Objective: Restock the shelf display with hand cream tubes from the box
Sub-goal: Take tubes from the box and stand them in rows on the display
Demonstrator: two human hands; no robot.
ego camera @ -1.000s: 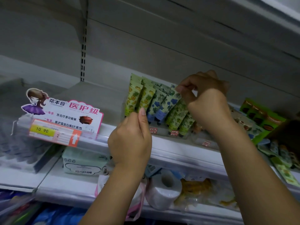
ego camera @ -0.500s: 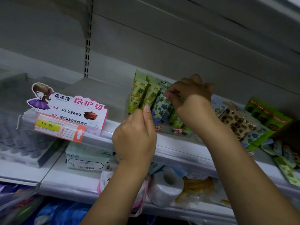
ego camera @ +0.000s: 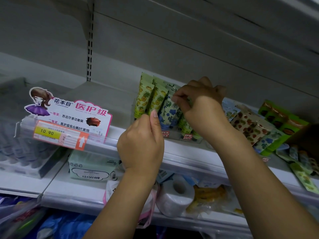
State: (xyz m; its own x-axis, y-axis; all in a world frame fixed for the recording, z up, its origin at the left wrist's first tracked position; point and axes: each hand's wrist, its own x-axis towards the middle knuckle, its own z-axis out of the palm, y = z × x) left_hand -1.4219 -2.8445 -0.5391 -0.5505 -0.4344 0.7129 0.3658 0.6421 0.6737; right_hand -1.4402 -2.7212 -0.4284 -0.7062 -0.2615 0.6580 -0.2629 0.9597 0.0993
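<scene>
Nearest, both forearms reach up from 6 o'clock toward the upper shelf (ego camera: 189, 157).

The left hand (ego camera: 140, 145) has kept its station over the last second, at 7 o'clock of the clear display tray (ego camera: 174, 136). The wrist is straight, the fingers curled, and the thumb is raised against the forefinger at the foot of the front pineapple tube (ego camera: 144, 99). The grip is closed, but I cannot tell whether it actually holds that tube, because the thumb hides the contact.

Beyond it, the right hand (ego camera: 202, 104) has travelled from the 3 o'clock end of the row to its middle. The wrist is bent down with the knuckles uppermost. Thumb and forefinger pinch the top crimp of a blue-flower tube (ego camera: 168, 109).

That shift has uncovered strawberry-print tubes (ego camera: 248, 125) lying at 3 o'clock. Judgement: the row is being squared up tube by tube, so restocking is well advanced but not finished.

The placed hand cream tubes stand upright in the tray, caps down. The green box (ego camera: 283, 118) lies farther off at 3 o'clock on the same shelf, and its contents are unclear. A price tag (ego camera: 58, 135) sits well apart at 9 o'clock.
</scene>
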